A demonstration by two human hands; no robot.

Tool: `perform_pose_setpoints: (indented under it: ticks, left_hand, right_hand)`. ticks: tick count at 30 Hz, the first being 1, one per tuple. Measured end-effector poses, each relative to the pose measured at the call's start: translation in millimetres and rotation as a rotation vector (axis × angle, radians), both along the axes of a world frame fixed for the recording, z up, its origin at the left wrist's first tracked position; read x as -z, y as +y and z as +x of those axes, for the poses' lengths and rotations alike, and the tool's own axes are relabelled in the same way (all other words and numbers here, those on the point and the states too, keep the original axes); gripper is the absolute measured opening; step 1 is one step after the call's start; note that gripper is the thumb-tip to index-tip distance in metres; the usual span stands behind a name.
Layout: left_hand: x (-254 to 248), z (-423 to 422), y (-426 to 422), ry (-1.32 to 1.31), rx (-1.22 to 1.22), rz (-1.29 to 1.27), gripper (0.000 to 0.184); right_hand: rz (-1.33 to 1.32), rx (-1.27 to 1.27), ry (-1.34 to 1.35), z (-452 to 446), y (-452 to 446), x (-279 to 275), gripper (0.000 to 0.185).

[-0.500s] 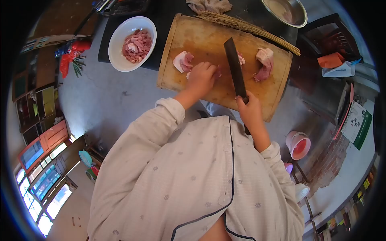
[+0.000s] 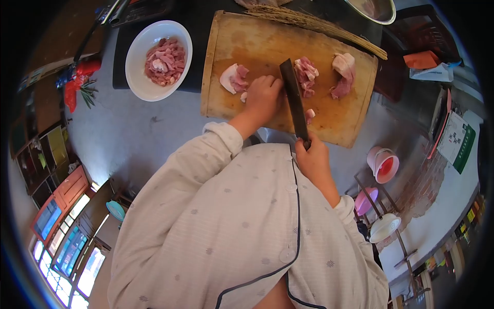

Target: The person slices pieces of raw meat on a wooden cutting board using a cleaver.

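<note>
My right hand [image 2: 313, 158] is wrapped round the handle of a dark cleaver [image 2: 294, 98], whose blade stands nearly edge-down over the wooden chopping board [image 2: 231, 49]. Close along the blade's left side, my left hand [image 2: 263, 99] has its fingers curled down on a piece of meat, mostly hidden under them. Cut meat [image 2: 307, 76] lies just right of the blade, with a small scrap [image 2: 310, 115] nearer me. A fatty chunk of meat [image 2: 234, 79] sits to the left of my left hand. Another strip of meat [image 2: 343, 75] rests at the board's right.
A white bowl [image 2: 133, 64] of cut meat [image 2: 164, 61] stands left of the board. Along the board's far edge lies a bundle of dry stalks [image 2: 314, 28]. A metal basin [image 2: 381, 19] is at the back right. A pink bucket [image 2: 383, 164] stands lower right.
The cleaver has come left and closer to me, now against my left hand. More cut meat shows on its right side. The whole view has shifted slightly.
</note>
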State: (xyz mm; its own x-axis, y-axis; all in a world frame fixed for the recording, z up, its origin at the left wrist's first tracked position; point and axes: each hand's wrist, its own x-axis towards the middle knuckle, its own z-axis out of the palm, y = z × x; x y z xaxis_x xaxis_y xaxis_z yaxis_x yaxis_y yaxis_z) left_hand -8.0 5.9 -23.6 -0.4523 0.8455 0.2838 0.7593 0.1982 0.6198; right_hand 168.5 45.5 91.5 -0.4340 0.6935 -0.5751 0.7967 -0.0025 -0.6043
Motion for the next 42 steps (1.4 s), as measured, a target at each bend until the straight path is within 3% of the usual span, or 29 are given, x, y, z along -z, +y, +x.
perform_pose_setpoints:
  ticks: [5,8,16,19,23,28,32,35,38,42]
  left_hand:
    - [-1,-5,0,-0.049,0.019,-0.018,0.016]
    - [-4,-10,0,-0.082,0.044,-0.025,0.019]
    - [-6,-10,-3,-0.102,0.052,-0.04,0.015]
    - [-7,-9,-6,-0.131,0.074,-0.012,0.015]
    - [-24,-22,-22,-0.081,0.015,0.12,0.013]
    - [-41,-47,-65,-0.165,-0.108,-0.041,0.009]
    - [-41,-36,-91,-0.116,-0.23,-0.226,0.01]
    - [-31,-18,-83,-0.133,-0.316,-0.238,0.012]
    - [-25,-11,-71,-0.152,-0.288,-0.305,0.011]
    - [-33,-5,-43,-0.195,-0.141,-0.092,0.016]
  right_hand:
    - [-0.053,-0.02,-0.081,-23,5,0,0.027]
    - [0.051,0.019,0.076,-28,2,17,0.023]
    - [0.167,0.029,0.172,-95,48,54,0.026]
    - [-0.087,0.034,0.245,-112,93,49,0.03]
    - [0.045,0.066,0.331,-85,95,44,0.028]
    - [-0.06,-0.098,0.147,-28,62,10,0.028]
    - [-0.037,-0.189,0.111,8,41,32,0.028]
    - [-0.079,-0.09,0.061,15,56,41,0.028]
    - [-0.086,-0.047,0.086,12,69,39,0.029]
    - [-0.082,-0.074,0.099,16,76,45,0.032]
